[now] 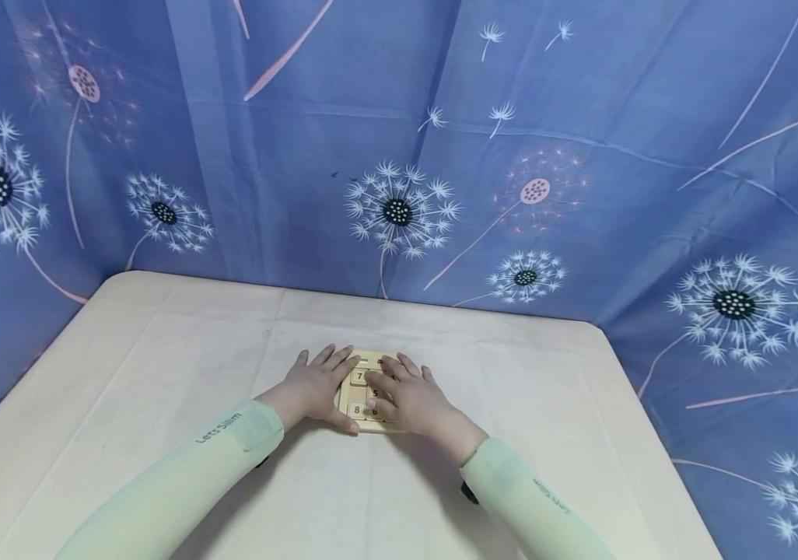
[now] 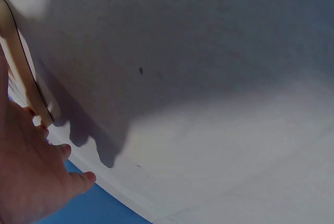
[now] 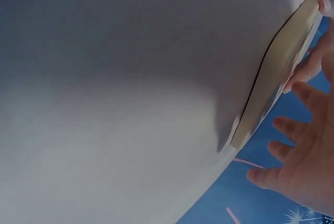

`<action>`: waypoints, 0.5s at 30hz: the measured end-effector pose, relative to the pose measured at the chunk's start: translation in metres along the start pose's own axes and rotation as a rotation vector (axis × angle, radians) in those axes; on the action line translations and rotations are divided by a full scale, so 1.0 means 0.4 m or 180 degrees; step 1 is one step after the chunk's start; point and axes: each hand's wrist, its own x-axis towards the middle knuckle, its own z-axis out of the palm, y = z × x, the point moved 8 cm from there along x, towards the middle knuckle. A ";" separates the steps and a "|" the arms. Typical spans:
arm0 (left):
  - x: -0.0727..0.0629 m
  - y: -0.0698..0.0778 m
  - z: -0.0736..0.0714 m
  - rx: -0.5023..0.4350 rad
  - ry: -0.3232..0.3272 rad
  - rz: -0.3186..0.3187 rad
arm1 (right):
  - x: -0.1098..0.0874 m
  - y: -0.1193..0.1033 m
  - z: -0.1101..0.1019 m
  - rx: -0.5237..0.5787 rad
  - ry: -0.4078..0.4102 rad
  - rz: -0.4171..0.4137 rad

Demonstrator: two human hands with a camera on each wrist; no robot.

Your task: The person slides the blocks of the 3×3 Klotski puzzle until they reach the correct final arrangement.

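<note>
A light wooden number sliding puzzle (image 1: pixel 362 427) lies flat on the table, with tiles marked 7, 5, 8 and 6 showing. On its left side, my left hand (image 1: pixel 316 386) has its thumb at the near corner and its forefinger along the far left rim, the other fingers stretched outward. My right hand (image 1: pixel 418 397) reaches over the right part of the board, fingers spread above the tiles and covering some of them. In the right wrist view the puzzle's side edge (image 3: pixel 274 67) shows, with the right hand (image 3: pixel 308 145) beside it.
A pale cloth covers the table (image 1: pixel 539 373). Behind it and along both sides hangs a blue curtain (image 1: pixel 301 194) with dandelion prints. Both forearms wear light green sleeves (image 1: pixel 182 474).
</note>
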 end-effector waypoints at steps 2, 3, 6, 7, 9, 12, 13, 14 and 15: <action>0.000 0.000 0.000 -0.0001 0.0001 -0.0001 | 0.003 0.003 0.001 -0.0023 -0.0028 0.0030; 0.000 0.000 0.001 -0.0002 0.0005 0.0001 | 0.005 0.004 0.001 -0.0031 -0.0034 0.0036; 0.000 0.001 0.000 -0.0012 0.0016 0.0001 | 0.009 0.007 0.002 -0.0060 -0.0067 0.0060; 0.000 0.000 0.000 -0.0015 0.0019 -0.0001 | 0.011 0.008 0.002 -0.0073 -0.0073 0.0063; 0.000 0.001 -0.001 -0.0014 0.0026 0.0000 | 0.014 0.009 0.003 -0.0094 -0.0098 0.0079; 0.000 0.001 0.000 -0.0011 0.0025 0.0000 | 0.019 0.011 0.004 -0.0119 -0.0124 0.0097; 0.000 0.001 0.000 -0.0008 0.0023 -0.0001 | 0.020 0.012 0.005 -0.0114 -0.0140 0.0104; 0.000 0.001 0.000 -0.0007 0.0021 -0.0002 | 0.022 0.012 0.006 -0.0111 -0.0145 0.0102; 0.000 0.001 0.000 -0.0008 0.0019 -0.0002 | 0.023 0.012 0.007 -0.0108 -0.0146 0.0099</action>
